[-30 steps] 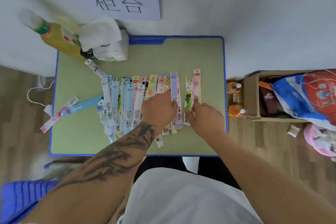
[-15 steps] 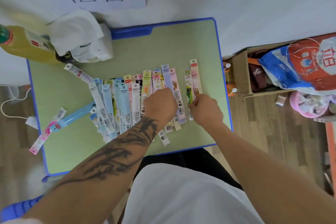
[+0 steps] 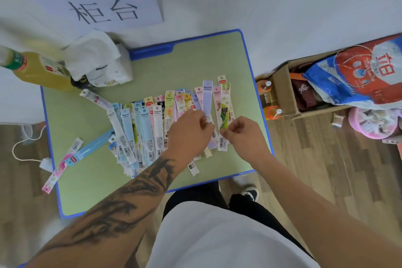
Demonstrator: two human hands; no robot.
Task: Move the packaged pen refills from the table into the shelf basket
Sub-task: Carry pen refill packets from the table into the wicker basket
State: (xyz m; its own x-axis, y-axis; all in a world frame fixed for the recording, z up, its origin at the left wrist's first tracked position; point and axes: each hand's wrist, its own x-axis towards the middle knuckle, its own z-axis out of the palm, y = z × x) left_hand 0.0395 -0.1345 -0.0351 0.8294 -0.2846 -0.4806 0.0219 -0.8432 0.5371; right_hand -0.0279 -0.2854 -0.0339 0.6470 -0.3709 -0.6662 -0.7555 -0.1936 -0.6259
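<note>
Yellow-filled bottle [image 3: 41, 69] lying at the far left corner of the green, blue-edged surface [image 3: 195, 59], beside a white tissue pack [image 3: 97, 59]. Behind, on the wall, a paper sign [image 3: 104, 4] with two handwritten characters. At the left edge, a pink packet [image 3: 54, 177] hanging over the rim, touching a long blue packet [image 3: 91, 148], with a small white one just beside. One more white packet [image 3: 95, 99] lying slanted near the tissue pack. Across the middle, a fanned row of packaged pen refills [image 3: 152, 124], overlapping side by side, header cards toward the far side, barcodes toward the near side. Left hand [image 3: 189, 132], tattooed forearm behind it, curled over the right part of the row, fingertips at a lilac packet [image 3: 207, 98]; whether that grip pinches the packet or only touches it cannot be told. Right hand [image 3: 241, 135], grip narrow, thumb and fingers pinching the near end of a green packet [image 3: 225, 111] at the right end of the row, the packet still flat among its neighbours. Right of the surface, on the wooden floor, two orange bottles [image 3: 270, 113], a cardboard box [image 3: 285, 98] holding dark bags, and a red and blue sack [image 3: 359, 76] lying across it. No shelf basket in view.
</note>
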